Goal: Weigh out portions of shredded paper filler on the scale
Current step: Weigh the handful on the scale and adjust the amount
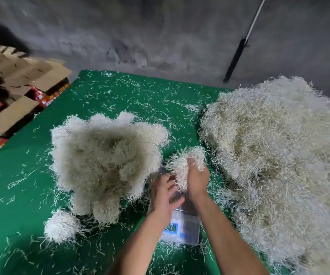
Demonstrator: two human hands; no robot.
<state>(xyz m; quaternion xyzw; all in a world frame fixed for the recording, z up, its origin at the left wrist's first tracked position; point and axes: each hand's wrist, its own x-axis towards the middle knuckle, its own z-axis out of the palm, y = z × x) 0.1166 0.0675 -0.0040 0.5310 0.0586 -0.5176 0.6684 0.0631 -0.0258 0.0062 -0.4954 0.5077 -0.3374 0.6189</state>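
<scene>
- In the head view, your right hand (196,180) grips a tuft of shredded paper (186,165); the fingers are curled around it, and the strands stick out above the fingers and hang down on their left side.
- Your left hand (165,193) is just beside the right one, with the fingers loosely spread and relaxed; the fingertips (173,178) touch the lower strands of the tuft, but they do not close around it.
- The scale (183,225) lies directly under both hands. Its steel platform is mostly hidden behind your fingers, and its front panel with a blue label shows below your wrists. The picture is too blurred there to read anything.
- To the left of your left fingers stands a heap of rounded paper portions (104,163), and one small separate ball (60,227) lies near the lower left edge of this heap.
- To the right of your right fingers spreads the big loose pile of shredded paper (275,155), much larger than the heap.
- All of this lies on a green mat (21,175), which is covered with scattered single strands.
- Far beyond your fingers, at the upper left, are cardboard boxes (21,86), and a dark pole (237,56) leans on the grey wall.
</scene>
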